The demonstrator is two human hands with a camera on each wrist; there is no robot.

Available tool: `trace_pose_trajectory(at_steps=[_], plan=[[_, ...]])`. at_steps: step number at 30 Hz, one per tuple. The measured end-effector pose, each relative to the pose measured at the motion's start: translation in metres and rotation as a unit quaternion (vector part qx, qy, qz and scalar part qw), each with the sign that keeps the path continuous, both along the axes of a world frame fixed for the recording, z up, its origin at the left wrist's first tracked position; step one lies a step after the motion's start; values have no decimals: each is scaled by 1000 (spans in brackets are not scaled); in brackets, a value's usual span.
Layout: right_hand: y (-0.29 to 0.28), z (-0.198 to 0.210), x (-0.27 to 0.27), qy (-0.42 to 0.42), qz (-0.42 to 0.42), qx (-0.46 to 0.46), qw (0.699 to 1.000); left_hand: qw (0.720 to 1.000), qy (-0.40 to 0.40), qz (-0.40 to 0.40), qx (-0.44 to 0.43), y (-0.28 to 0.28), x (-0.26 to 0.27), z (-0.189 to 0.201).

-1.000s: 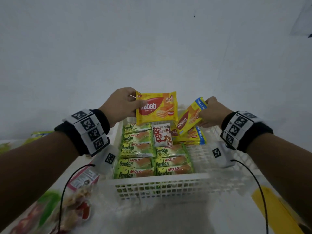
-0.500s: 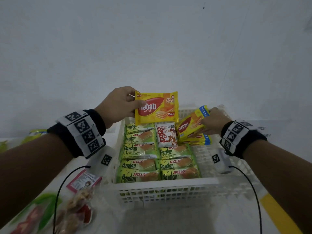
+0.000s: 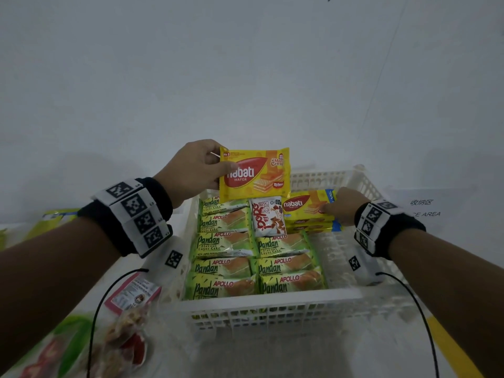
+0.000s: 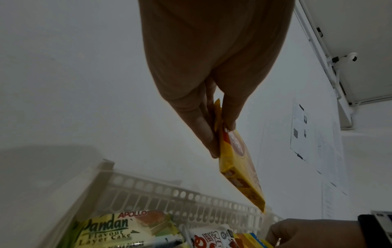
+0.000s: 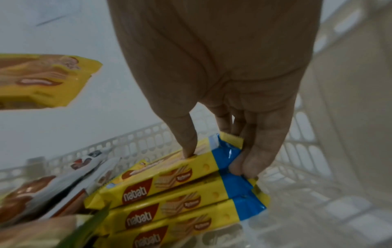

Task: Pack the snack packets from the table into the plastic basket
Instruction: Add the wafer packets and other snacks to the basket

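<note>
Centre-right of frame, right hand (image 3: pixel 344 205) has lowered its wafer pack (image 3: pixel 307 205) onto the basket (image 3: pixel 272 301) stack (fingers still gripping); left hand (image 3: pixel 194 170) keeps pinching another wafer (image 3: pixel 255 174), next in.

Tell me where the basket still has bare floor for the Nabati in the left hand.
Bare floor runs along the basket's right wall, right of the Pandan rows and nearer than the Nabati stack the right hand grips. Left and middle are packed. The left hand's Nabati could probably go there.
</note>
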State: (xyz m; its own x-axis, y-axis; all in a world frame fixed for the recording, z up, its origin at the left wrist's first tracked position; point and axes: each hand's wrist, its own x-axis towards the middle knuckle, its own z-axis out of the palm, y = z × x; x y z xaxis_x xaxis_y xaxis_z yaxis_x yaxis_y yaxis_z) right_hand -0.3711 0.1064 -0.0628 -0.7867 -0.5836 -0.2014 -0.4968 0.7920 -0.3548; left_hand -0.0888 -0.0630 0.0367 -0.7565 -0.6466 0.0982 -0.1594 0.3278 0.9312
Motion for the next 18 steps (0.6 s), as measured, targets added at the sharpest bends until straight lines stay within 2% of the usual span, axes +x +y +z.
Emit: trace_pose_trajectory(at_steps=[3,10,12,15,18], plan=[[-1,-1,0,29,16,40,999,1000,3,-1,4,0,-1,1],[0,7,4,63,12,44,997,1000,-1,2,3,-3,-2,-2],[3,12,6,114,15,26,993,1000,-3,2,0,-4,-3,-2],[4,24,16,193,60,-107,974,1000,-3,0,2,-4,-4,-2],[-2,39,35,236,131,-274,923,1000,2,-6,3,-4,-5,0]])
